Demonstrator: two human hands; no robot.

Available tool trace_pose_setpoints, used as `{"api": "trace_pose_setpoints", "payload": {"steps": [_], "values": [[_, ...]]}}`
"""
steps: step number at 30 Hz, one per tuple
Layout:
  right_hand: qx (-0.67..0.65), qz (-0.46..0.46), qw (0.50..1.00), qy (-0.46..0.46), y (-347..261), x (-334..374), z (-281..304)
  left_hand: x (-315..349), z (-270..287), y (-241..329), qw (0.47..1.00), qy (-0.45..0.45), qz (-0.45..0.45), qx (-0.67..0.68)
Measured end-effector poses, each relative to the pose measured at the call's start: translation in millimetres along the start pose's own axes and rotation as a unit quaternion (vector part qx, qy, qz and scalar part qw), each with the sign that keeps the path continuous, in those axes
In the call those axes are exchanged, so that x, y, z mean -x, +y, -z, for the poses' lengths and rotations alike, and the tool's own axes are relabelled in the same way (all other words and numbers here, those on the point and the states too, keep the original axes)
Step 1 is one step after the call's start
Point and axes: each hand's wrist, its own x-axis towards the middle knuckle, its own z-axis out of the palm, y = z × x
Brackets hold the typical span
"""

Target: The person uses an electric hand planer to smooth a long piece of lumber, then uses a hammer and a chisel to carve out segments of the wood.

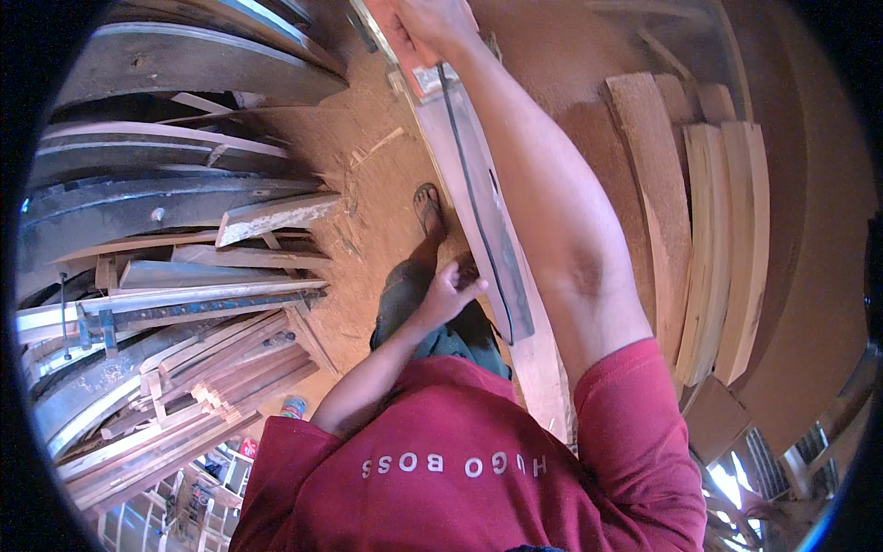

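Observation:
My right arm reaches far forward, and my right hand (pixel 437 29) is wrapped round the top of an orange-red power tool (pixel 397 39). The tool sits at the far end of a long, narrow board (pixel 455 152). From the tool a black cord (pixel 475 179) trails back along the board. My left hand (pixel 451 294) hovers beside the board's left edge, near my body, with thumb and fingers apart and nothing visible in it. Beneath the board's near end, a paler plank (pixel 543 382) shows. The tool's front part is cut off by the picture's upper edge.
Stacked planks and curved timbers (pixel 175 216) fill the left side, with a blue bar clamp (pixel 212 304) among them. Several thick boards (pixel 704 239) lie to the right. Sawdust (pixel 368 175) covers the floor round my sandalled foot (pixel 429 207).

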Motion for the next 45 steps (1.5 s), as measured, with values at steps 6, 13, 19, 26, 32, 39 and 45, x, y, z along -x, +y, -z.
{"api": "trace_pose_setpoints", "payload": {"steps": [6,13,19,26,32,39,45], "values": [[0.005,-0.058,0.997,-0.056,-5,173,66,35,35,-58,0.988,0.112,0.105,0.028],[-0.043,-0.354,0.922,-0.150,-85,514,208,64,80,-128,0.963,0.223,0.150,-0.011],[-0.074,-0.423,0.898,-0.100,-115,649,257,89,78,-162,0.958,0.225,0.164,-0.066],[-0.066,-0.396,0.909,-0.110,-111,566,230,95,84,-165,0.953,0.226,0.166,-0.117],[-0.072,-0.384,0.914,-0.107,-90,469,192,91,125,-136,0.951,0.244,0.156,-0.110],[-0.039,-0.306,0.948,-0.079,-59,351,140,69,173,-84,0.937,0.290,0.167,-0.095],[-0.039,-0.367,0.919,-0.137,-45,276,115,37,181,-59,0.940,0.280,0.179,-0.083]]}}
